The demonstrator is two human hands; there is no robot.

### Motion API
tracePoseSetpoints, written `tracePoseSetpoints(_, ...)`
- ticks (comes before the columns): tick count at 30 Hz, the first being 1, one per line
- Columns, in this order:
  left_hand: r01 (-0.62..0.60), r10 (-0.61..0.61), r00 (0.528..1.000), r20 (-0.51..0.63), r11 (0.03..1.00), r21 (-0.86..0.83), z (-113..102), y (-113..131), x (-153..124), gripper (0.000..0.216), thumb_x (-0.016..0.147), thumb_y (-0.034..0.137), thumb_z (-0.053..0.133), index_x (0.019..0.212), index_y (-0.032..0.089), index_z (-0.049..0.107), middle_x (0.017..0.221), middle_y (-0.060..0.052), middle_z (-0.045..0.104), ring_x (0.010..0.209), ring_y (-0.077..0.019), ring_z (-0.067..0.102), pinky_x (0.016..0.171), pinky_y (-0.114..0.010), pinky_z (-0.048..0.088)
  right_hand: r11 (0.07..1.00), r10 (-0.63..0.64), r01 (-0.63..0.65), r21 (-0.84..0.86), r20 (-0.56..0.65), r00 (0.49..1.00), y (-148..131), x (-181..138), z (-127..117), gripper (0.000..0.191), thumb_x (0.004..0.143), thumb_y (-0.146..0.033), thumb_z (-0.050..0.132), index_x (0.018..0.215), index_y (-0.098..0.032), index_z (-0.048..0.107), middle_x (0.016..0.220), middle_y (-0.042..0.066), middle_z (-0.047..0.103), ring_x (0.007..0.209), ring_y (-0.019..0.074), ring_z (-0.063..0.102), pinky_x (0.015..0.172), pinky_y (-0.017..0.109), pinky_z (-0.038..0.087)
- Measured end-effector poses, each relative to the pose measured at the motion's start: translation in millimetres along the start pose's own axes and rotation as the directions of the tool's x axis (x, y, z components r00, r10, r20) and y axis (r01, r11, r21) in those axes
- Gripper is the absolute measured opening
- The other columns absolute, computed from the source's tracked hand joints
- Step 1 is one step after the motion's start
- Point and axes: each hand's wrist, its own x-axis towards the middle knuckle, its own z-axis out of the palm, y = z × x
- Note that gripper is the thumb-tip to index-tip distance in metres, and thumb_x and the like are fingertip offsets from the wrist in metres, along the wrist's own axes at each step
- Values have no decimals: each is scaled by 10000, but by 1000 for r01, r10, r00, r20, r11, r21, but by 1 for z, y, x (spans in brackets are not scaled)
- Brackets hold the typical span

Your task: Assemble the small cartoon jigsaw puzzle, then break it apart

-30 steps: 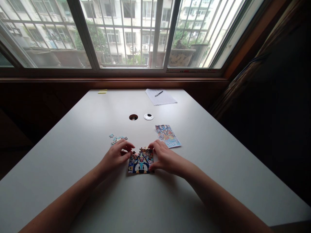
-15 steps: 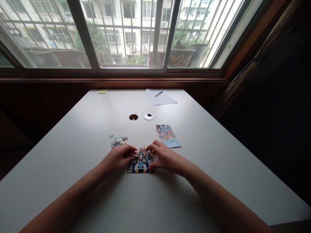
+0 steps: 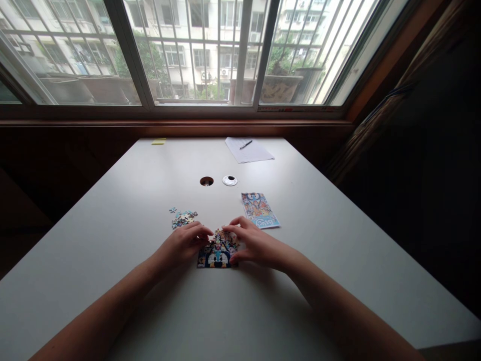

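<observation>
A small colourful jigsaw puzzle lies on the white table in front of me. My left hand rests at its left edge, fingers curled and pinched over the puzzle's top left corner. My right hand sits on its right side, fingers bent and pressed on the upper part, thumb at the lower right corner. The fingertips of both hands nearly meet above the puzzle's top edge. Whether either pinch holds a loose piece is hidden.
A heap of loose puzzle pieces lies left of the hands. A picture card lies to the right. Farther back are a cable hole, its round cap, a paper sheet with a pen, and a yellow note.
Both hands have closed in over the puzzle's top edge. The left hand slid right from the loose pieces onto the puzzle; the upper rows look bunched under the fingers.
</observation>
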Motion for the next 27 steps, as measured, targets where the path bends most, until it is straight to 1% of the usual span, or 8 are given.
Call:
tracePoseSetpoints(4,-12,12,1000,-11,1000,-8,0,-1,0,178,953,155,547,1082,209,657,973,-44,622,821,-139,620,731,-248,509,999,-21,21,48,-13,1000,0,0,1,770,710,-276,872,1392,-325,518,1296,66,465,1235,260,480,1099,423,418)
tracePoseSetpoints(7,-6,6,1000,-11,1000,-1,0,-2,0,192,945,157,557,1103,213,649,967,-40,612,810,-138,612,731,-253,511,997,-50,50,52,-16,999,-3,0,0,728,720,-221,858,1363,-327,533,1269,59,482,1217,252,474,1089,426,418)
tracePoseSetpoints(10,8,-8,1000,31,1000,-3,0,-4,-1,235,925,179,603,1154,220,636,938,-31,613,813,-146,617,743,-263,519,996,-86,86,23,-12,996,-6,1,0,714,725,-194,850,1353,-324,537,1242,57,512,1190,253,474,1071,432,421)
tracePoseSetpoints(13,4,-2,997,80,1000,-25,1,-6,-1,291,907,224,660,1195,228,621,972,-34,640,859,-158,639,786,-280,526,993,-114,114,27,-7,994,-7,2,0,750,721,-183,851,1376,-321,515,1239,62,536,1185,255,474,1057,428,424)
tracePoseSetpoints(17,-19,21,996,83,999,-31,3,-5,-2,371,878,217,699,1235,236,600,986,-32,658,869,-162,650,783,-276,522,994,-88,88,65,0,996,-8,2,1,749,727,-163,838,1381,-323,510,1236,59,545,1136,237,515,1022,400,451)
tracePoseSetpoints(21,-38,40,997,73,999,-29,4,-3,-2,379,892,141,634,1254,245,590,942,-20,636,831,-148,643,762,-259,518,994,-56,54,97,13,998,-8,3,3,721,747,-166,820,1380,-321,510,1194,46,561,1018,201,565,952,363,495)
tracePoseSetpoints(24,-56,56,997,55,998,-10,3,-2,-2,352,905,109,586,1232,236,610,925,-22,610,812,-140,628,750,-248,518,996,-59,59,62,-7,998,-8,3,5,696,762,-169,811,1377,-299,511,1170,55,567,1087,225,548,1000,392,474)
tracePoseSetpoints(27,-76,75,997,21,997,17,1,-3,-2,330,920,113,572,1221,236,625,935,-32,599,830,-149,612,747,-253,520,995,-100,100,-2,-41,994,-8,2,7,640,817,-175,762,1391,-274,497,1245,87,537,1174,247,506,1061,428,433)
